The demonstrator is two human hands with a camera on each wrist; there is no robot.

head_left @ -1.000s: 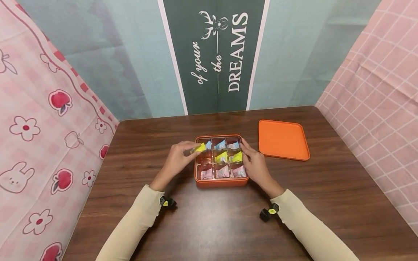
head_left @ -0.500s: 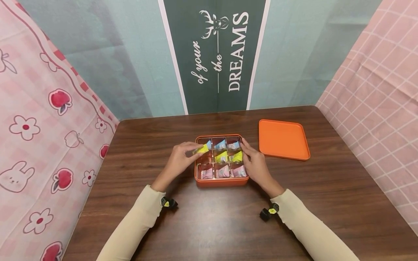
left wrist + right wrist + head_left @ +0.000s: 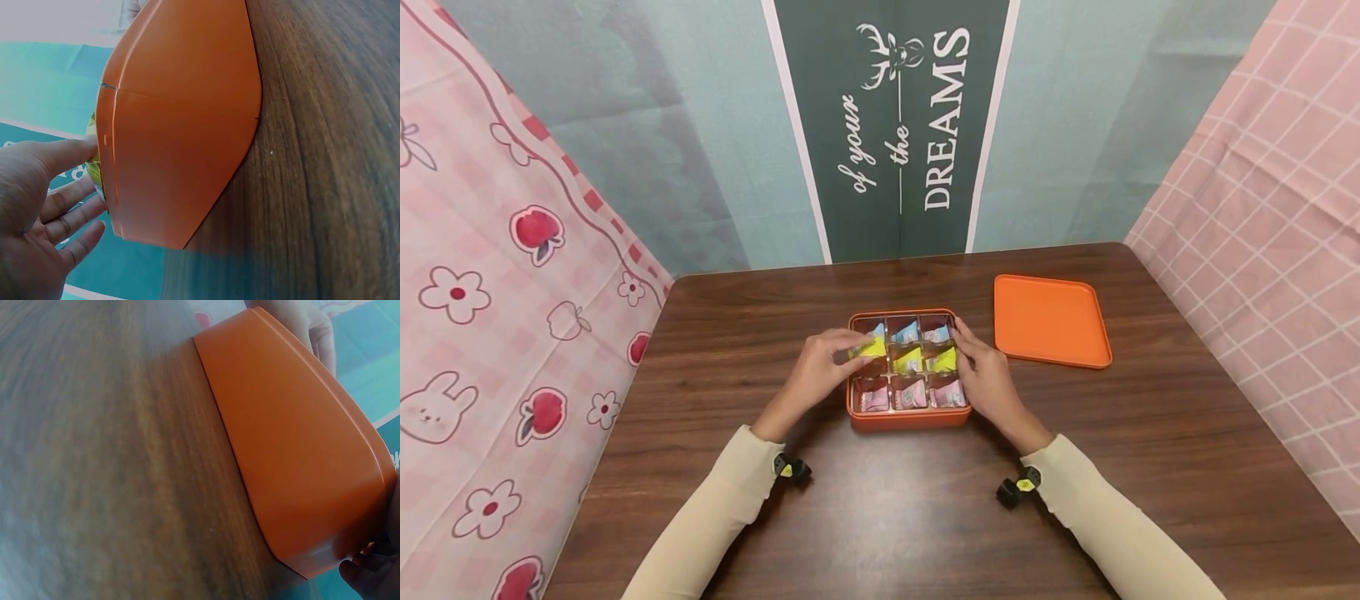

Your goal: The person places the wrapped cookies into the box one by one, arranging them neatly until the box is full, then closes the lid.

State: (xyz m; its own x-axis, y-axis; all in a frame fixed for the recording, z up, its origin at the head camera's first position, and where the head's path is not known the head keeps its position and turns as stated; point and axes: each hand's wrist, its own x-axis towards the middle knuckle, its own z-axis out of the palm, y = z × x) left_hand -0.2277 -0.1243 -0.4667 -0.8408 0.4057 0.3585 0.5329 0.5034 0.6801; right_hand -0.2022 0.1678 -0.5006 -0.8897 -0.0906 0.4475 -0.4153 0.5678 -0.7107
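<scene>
An orange divided box (image 3: pixel 910 422) sits on the table, its compartments holding small wrapped candies in rows: blue at the back, yellow in the middle, pink at the front. My left hand (image 3: pixel 823 362) pinches a yellow wrapped candy (image 3: pixel 871 348) between thumb and fingers, low over the left compartment of the middle row. In the left wrist view this candy (image 3: pixel 94 169) shows at the box rim beside the thumb. My right hand (image 3: pixel 988 379) holds the box's right side, fingers along the back right corner. The right wrist view shows its fingertips (image 3: pixel 356 575) by that corner.
The orange lid (image 3: pixel 1051 321) lies on the brown wooden table (image 3: pixel 895 517) behind and right of the box. Pink patterned cloths hang at both sides, and a blue-green cloth with a dark printed panel (image 3: pixel 898 233) hangs behind.
My left hand has moved a little right and forward over the box, carrying the yellow candy from its left rim to the middle-left compartment. The right hand and lid have stayed put.
</scene>
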